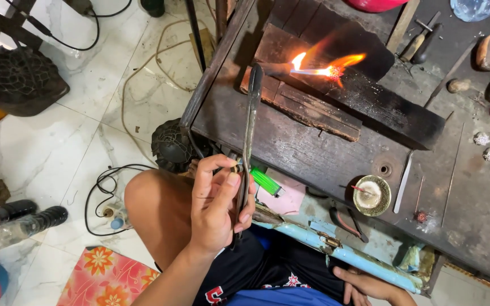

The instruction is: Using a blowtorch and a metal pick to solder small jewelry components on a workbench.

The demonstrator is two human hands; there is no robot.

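My left hand [218,205] grips a long metal torch [250,126] that reaches up over the dark workbench [307,156]. From the torch's tip an orange flame [327,65] blows right across a charred wooden block [344,90]. The thumb and forefinger pinch a small knob on the torch's stem. My right hand [370,286] rests low at the bench's front edge, beside a light blue bar [347,255], fingers loosely curled and holding nothing.
A green lighter [266,182] lies by the left hand. A small round dish [372,195] and a metal strip [402,181] sit on the bench. Tools and stones lie at the right. Cables, bottles [12,224] and a dark fan cover the tiled floor at left.
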